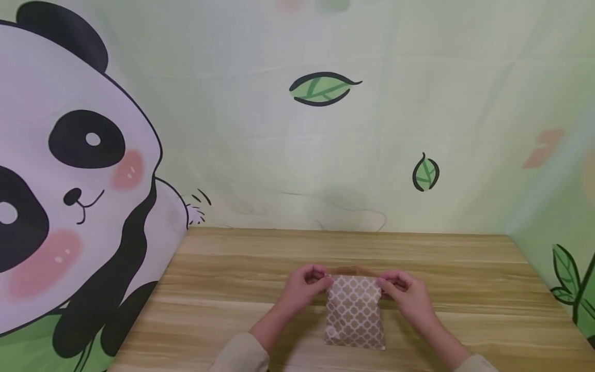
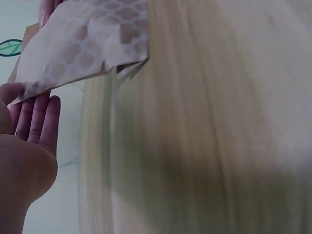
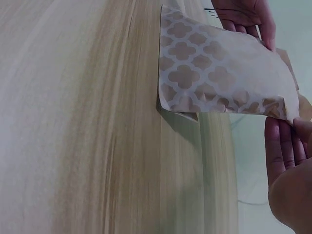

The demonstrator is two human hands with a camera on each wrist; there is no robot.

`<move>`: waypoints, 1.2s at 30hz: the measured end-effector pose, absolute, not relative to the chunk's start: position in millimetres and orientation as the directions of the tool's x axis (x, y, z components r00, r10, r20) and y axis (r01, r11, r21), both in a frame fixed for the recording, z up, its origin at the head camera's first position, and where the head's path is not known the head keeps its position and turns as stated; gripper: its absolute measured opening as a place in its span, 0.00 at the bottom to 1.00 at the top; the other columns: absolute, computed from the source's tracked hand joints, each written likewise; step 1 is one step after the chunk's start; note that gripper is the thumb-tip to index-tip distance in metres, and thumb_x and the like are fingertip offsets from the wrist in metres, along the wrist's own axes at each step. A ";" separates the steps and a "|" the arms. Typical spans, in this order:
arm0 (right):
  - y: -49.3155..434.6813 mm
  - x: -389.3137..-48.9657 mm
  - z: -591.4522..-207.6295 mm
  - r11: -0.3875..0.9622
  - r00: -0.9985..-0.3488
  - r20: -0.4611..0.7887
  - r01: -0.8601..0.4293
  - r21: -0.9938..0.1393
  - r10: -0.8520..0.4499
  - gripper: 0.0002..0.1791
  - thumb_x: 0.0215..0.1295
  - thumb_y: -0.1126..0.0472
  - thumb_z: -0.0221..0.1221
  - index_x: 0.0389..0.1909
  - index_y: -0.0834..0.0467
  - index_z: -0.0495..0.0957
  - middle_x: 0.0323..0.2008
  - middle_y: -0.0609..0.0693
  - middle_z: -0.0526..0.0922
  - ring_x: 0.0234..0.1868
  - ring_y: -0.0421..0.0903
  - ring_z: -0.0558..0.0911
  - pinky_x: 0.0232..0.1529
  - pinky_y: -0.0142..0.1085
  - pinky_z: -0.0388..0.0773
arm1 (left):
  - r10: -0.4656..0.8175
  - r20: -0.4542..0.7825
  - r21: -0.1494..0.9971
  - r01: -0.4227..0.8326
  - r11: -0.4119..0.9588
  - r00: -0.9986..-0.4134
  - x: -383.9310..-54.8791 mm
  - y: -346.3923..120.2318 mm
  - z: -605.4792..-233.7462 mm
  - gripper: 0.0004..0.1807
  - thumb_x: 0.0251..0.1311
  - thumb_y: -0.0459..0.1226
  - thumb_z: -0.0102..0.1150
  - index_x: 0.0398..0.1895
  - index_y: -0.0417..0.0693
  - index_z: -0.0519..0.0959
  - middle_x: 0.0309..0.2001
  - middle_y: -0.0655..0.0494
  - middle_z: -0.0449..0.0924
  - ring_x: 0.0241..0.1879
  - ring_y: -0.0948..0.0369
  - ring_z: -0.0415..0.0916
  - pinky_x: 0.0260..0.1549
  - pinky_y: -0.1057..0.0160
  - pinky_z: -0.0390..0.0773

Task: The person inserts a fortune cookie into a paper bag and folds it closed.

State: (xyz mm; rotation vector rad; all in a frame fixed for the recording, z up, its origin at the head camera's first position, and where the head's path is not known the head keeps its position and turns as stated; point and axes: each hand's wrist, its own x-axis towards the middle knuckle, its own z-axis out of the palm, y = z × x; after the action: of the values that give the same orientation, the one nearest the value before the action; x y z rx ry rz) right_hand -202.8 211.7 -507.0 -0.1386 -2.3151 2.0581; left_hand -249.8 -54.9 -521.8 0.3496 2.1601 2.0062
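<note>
A tan paper bag with a white lattice print stands in front of me, its top edge between my two hands. My left hand pinches the upper left corner, thumb on the printed face and fingers behind. At the upper right corner my right hand pinches in the same way. Behind the printed face a plain brown paper flap shows above the top edge. In the right wrist view, the bag's side looks puffed out, and its lower end is close over the table. Whatever is inside is hidden.
The wood-grain table spreads around the bag. Behind it hangs a pale green backdrop printed with leaves, and a large printed panda covers the left side. A thin line curves along the backdrop's lower part.
</note>
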 end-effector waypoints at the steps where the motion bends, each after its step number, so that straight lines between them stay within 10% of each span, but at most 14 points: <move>1: 211.9 -202.6 -507.1 0.110 -0.996 -0.030 0.040 -0.993 0.089 0.11 0.73 0.72 0.64 0.52 0.73 0.81 0.43 0.59 0.89 0.38 0.42 0.88 0.46 0.38 0.89 | 0.292 0.032 0.996 0.055 0.074 -0.956 -251.0 -55.9 -520.9 0.11 0.68 0.34 0.70 0.46 0.33 0.83 0.37 0.53 0.86 0.36 0.63 0.82 0.44 0.56 0.89; 36: 217.7 -202.0 -510.1 0.156 -0.997 -0.004 0.015 -0.988 0.072 0.13 0.72 0.70 0.66 0.51 0.75 0.81 0.40 0.58 0.88 0.37 0.41 0.88 0.43 0.40 0.90 | 0.383 -0.007 1.000 -0.010 -0.006 -0.924 -249.7 -59.4 -517.8 0.17 0.78 0.35 0.53 0.49 0.24 0.81 0.37 0.48 0.88 0.34 0.62 0.86 0.45 0.54 0.90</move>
State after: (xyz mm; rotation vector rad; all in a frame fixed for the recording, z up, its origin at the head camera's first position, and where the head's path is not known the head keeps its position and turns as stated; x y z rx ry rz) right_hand -202.0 217.7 -510.1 -0.0880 -2.3547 2.0108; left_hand -249.7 -59.4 -517.8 0.3897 1.9938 2.0103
